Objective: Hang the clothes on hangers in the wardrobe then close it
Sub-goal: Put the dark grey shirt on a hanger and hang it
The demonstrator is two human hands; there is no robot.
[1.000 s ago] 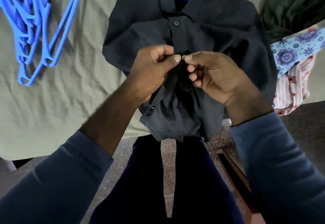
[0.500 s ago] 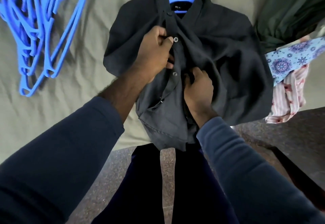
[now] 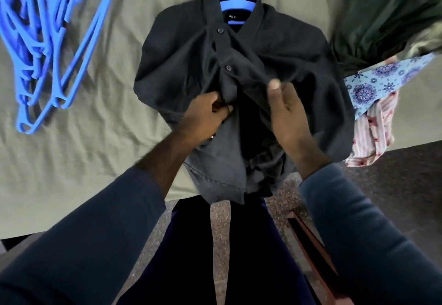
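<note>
The shirt [image 3: 287, 48] is laid on the bed sheet [image 3: 95, 137], from the middle toward 12 o'clock, already slipped onto a blue hanger [image 3: 239, 3]. Its front is judged to be under buttoning, and two upper buttons appear fastened. One front edge is pinched by the left hand [image 3: 205, 115], the other by the right hand [image 3: 287, 115]. Next, the edges must be drawn together and a lower button found. Spare hangers [image 3: 43, 41] lie at 10 o'clock, more clothes [image 3: 382, 29] at 2 o'clock.

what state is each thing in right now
black shirt, on its hanger, lower front open
blue hanger, inside the shirt's collar
left hand, pinches one front edge of the shirt
right hand, pinches the other front edge
spare hangers, loose in a tangled heap
other clothes, heaped, not hung
</note>
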